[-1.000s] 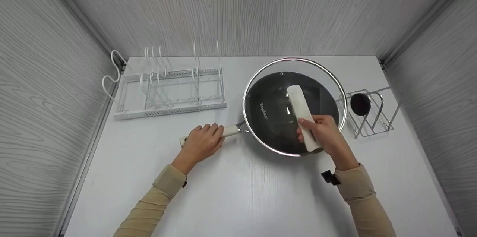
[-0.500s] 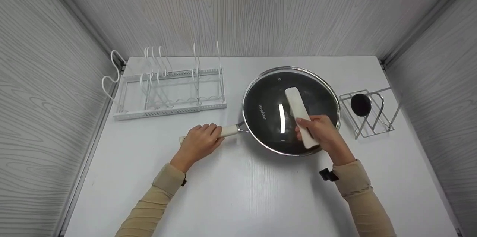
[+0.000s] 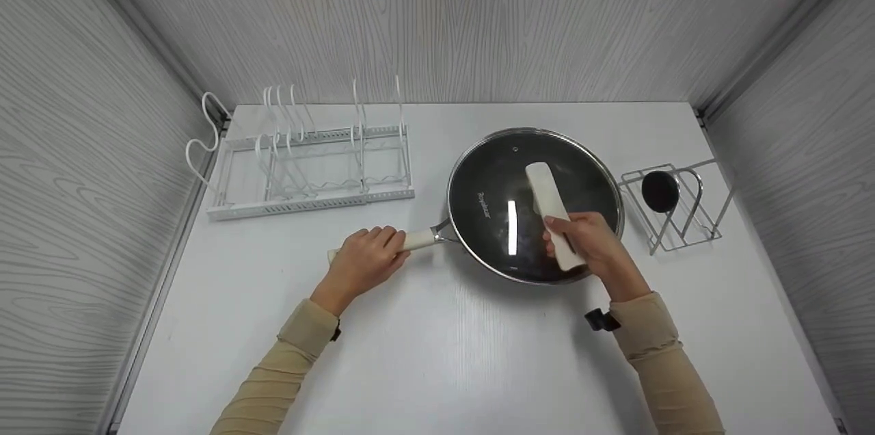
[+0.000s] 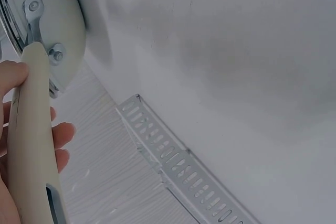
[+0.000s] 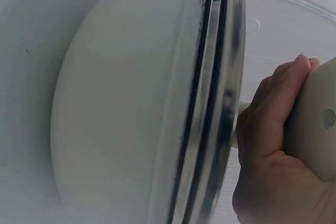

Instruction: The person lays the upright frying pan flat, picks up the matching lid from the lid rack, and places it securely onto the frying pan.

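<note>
Partly hidden under the right hand (image 3: 589, 241), the lid handle (image 3: 550, 206) sits clamped in its grip atop the glass lid (image 3: 526, 199) on the pan (image 3: 478, 230). Left of the pan, the left hand (image 3: 366, 258) wraps the pan handle (image 3: 418, 240). Grey wood-grain walls (image 3: 451, 18) enclose the white bench (image 3: 444, 353); beyond the pan's left stands a white rack (image 3: 311, 168), to its right a wire stand (image 3: 683, 206).

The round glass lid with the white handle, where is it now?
In the head view the round glass lid sits on the dark pan, right of centre, between the white wire rack and the small metal stand.
</note>
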Available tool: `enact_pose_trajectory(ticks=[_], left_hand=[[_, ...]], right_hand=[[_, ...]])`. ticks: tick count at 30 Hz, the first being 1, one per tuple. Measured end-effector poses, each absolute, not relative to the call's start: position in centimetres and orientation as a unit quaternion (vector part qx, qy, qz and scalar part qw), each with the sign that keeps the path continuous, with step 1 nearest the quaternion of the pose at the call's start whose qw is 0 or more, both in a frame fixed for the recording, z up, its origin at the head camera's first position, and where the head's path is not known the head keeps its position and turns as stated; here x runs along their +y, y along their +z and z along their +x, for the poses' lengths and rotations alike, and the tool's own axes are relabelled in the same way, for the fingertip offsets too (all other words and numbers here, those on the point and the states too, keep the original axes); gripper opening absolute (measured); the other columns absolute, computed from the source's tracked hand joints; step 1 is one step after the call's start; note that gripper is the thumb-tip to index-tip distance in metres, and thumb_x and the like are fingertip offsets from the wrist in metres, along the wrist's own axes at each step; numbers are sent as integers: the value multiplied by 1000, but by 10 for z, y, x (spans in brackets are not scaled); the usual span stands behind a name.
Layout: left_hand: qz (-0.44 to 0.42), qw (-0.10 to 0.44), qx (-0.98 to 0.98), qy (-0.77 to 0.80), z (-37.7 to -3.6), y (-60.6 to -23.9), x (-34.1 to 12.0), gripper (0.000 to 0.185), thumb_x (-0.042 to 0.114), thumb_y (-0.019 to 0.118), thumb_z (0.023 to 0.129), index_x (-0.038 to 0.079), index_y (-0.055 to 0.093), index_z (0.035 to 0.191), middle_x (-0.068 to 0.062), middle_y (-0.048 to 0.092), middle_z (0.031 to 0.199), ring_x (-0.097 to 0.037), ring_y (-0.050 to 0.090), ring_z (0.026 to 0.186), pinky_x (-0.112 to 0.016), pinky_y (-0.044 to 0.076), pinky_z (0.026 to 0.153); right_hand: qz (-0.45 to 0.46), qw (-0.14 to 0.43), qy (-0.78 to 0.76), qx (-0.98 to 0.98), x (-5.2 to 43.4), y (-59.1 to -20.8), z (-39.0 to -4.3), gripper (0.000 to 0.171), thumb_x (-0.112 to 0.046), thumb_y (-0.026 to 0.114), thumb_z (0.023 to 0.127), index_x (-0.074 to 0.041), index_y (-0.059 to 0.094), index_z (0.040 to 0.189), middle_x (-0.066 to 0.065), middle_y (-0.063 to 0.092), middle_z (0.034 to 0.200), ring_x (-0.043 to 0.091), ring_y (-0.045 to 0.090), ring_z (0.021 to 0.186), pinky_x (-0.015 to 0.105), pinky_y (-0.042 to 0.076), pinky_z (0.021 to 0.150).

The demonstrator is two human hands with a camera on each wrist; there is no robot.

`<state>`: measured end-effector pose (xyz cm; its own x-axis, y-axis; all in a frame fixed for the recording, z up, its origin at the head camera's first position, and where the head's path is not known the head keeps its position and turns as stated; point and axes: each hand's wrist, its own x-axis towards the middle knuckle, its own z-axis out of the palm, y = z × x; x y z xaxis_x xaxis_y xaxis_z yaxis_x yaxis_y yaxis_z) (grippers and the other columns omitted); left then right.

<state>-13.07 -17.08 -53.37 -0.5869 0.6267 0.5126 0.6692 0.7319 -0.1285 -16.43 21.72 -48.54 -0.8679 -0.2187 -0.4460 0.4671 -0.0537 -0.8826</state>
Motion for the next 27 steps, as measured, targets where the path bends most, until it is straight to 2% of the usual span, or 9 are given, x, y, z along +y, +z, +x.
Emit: enact_pose_trajectory(ticks=[13,22,27], left_hand=[[-360,264,-894,-36,-130,-535,-172,26,21,76,87,1,63,97,-11,67,86,-23,66,68,-36,55,55],[-345,260,-901,-39,-130,-536,-171,24,21,74,88,2,62,99,-10,64,86,-22,65,67,-34,53,53],[-339,250,-906,-40,-130,-537,-170,23,23,71,90,3,62,99,-10,63,85,-22,64,67,-33,53,53]], right_hand=[[106,239,-719,644,216,-491,-167,29,-10,66,95,13,53,106,8,65,70,17,63,56,31,56,56],[85,271,-719,635,219,-492,-170,33,-18,58,101,13,49,111,8,64,75,16,64,61,30,57,59],[73,297,-728,613,220,-491,-170,29,-18,50,105,10,45,111,7,61,77,16,62,63,29,57,62]])
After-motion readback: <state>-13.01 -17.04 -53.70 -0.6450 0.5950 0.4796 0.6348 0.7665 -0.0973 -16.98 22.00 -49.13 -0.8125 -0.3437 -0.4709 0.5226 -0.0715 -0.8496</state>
